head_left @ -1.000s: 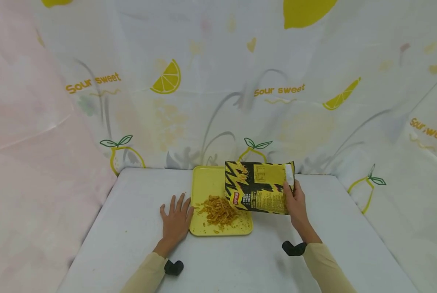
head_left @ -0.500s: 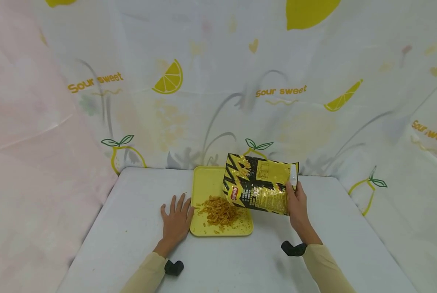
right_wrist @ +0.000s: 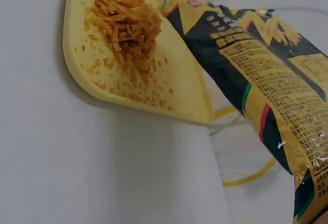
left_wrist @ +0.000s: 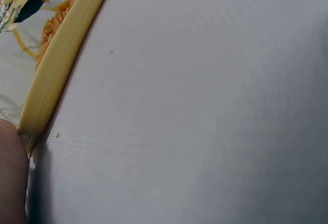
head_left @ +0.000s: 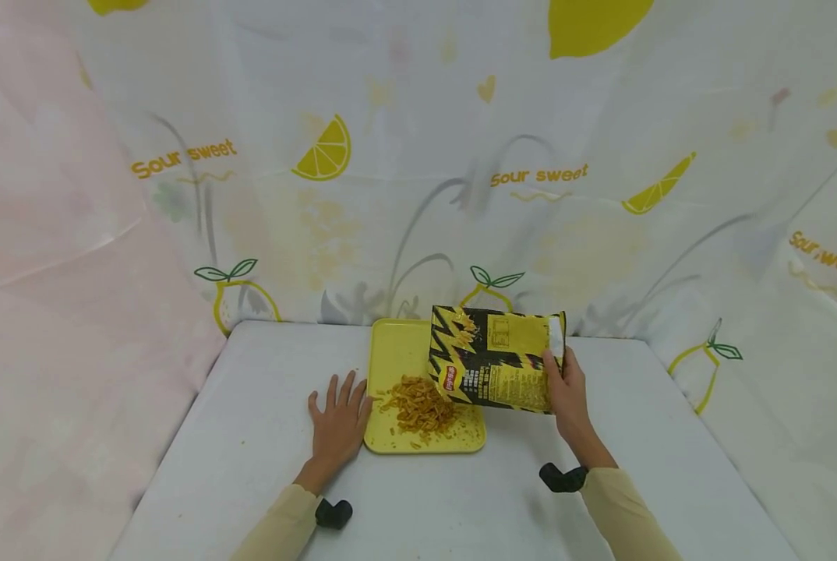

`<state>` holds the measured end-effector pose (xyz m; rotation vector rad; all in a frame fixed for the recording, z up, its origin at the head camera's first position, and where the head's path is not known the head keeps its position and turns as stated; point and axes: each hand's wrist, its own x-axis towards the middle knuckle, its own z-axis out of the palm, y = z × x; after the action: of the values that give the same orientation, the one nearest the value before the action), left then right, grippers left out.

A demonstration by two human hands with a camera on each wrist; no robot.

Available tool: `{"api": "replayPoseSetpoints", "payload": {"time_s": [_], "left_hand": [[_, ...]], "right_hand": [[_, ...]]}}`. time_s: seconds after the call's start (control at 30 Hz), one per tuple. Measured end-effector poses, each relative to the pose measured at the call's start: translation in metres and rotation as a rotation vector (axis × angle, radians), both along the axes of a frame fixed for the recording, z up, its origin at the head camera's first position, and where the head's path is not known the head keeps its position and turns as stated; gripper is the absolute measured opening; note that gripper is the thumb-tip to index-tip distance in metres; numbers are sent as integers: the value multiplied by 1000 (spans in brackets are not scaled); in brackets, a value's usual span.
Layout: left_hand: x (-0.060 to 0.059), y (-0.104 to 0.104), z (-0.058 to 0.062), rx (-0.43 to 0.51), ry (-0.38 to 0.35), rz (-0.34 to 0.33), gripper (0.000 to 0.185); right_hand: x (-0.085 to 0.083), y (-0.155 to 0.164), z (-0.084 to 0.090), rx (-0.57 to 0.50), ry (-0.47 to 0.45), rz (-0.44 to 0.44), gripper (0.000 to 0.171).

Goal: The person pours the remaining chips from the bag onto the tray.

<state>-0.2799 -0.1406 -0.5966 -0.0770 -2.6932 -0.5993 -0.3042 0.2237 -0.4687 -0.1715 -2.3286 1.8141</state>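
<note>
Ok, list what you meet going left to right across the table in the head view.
Left hand flat on the table → yellow tray with the pile of snack sticks → black and yellow snack bag, tipped over the tray's right side → right hand gripping the bag's end.

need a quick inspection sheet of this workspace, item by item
surface: white cloth-covered table, a few crumbs
job's things: yellow rectangular plastic tray with a pile of orange snack sticks; black-and-yellow foil snack bag tilted, mouth over the pile
clutter: nothing seen
hands: left hand flat on the table, against the tray's edge; right hand grips the bag's end
cables: nothing seen
surroundings: lemon-print curtain behind
</note>
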Motion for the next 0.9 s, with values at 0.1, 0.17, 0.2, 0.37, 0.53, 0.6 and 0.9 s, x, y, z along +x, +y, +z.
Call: {"api": "replayPoseSetpoints", "payload": {"time_s": [0.1, 0.17, 0.2, 0.37, 0.53, 0.6, 0.9], "left_hand": [[1, 0, 0, 2, -27, 0, 49], [2, 1, 1, 1, -37, 2, 49], [2, 1, 2, 5, -44, 3, 49], [2, 0, 3, 10, -73, 6, 50], [2, -1, 3, 4, -94, 2, 52], [2, -1, 3, 7, -77, 1, 51], [3, 0, 5, 16, -54, -3, 50]], "right_hand": [[1, 1, 0, -20, 9, -11, 51], [1, 1, 0, -29, 24, -10, 50], [1, 1, 0, -25, 29, 0, 50], [0, -2, 0, 28, 40, 23, 49], [0, -2, 0, 7, 50, 36, 48], [0, -1, 1, 35, 45, 50, 49], [2, -2, 2, 23, 45, 68, 43]]}}
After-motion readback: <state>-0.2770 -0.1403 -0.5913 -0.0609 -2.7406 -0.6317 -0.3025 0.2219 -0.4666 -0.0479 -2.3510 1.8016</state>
